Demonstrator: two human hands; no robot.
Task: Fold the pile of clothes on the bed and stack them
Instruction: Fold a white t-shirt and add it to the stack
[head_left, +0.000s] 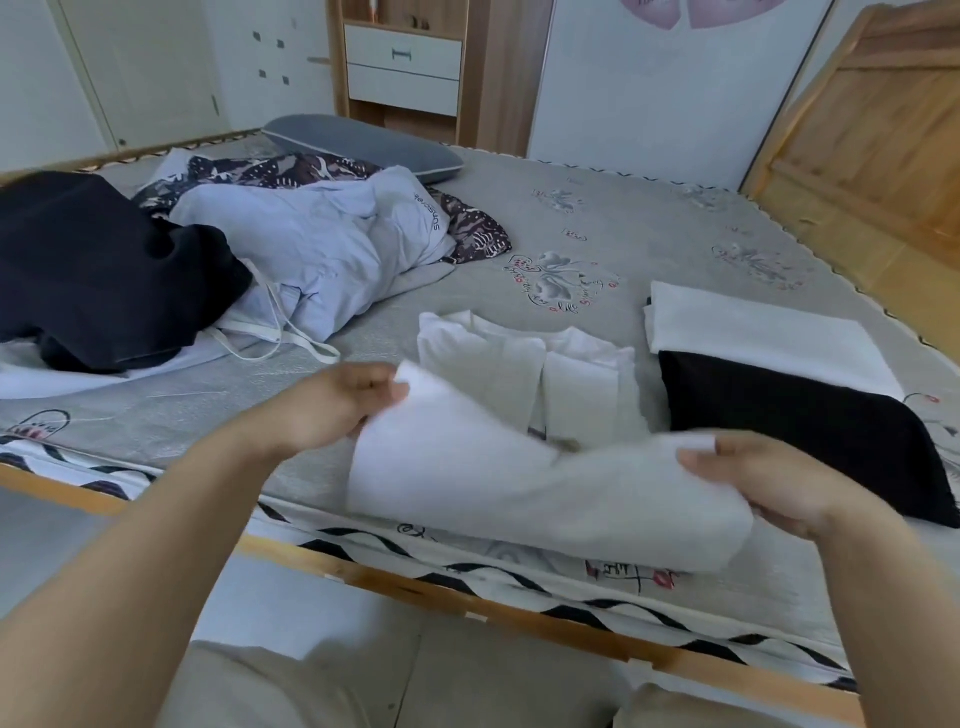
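Note:
A white garment (519, 483) lies at the near edge of the bed (649, 244), its lower part lifted off the mattress. My left hand (332, 405) pinches its left corner, and my right hand (753, 483) grips its right corner. The garment's folded upper part (524, 358) rests flat beyond. To the right lies a stack of a folded black garment (795, 431) and a folded white one (753, 332) behind it. An unfolded pile sits at the left: a black garment (98, 270), a pale blue one (322, 234) and a patterned dark one (467, 228).
A grey pillow (363, 145) lies at the far side of the bed. A wooden cabinet with white drawers (402, 67) stands behind it. A wooden headboard (872, 130) rises at the right. The bed's wooden rail (415, 582) runs along the near edge.

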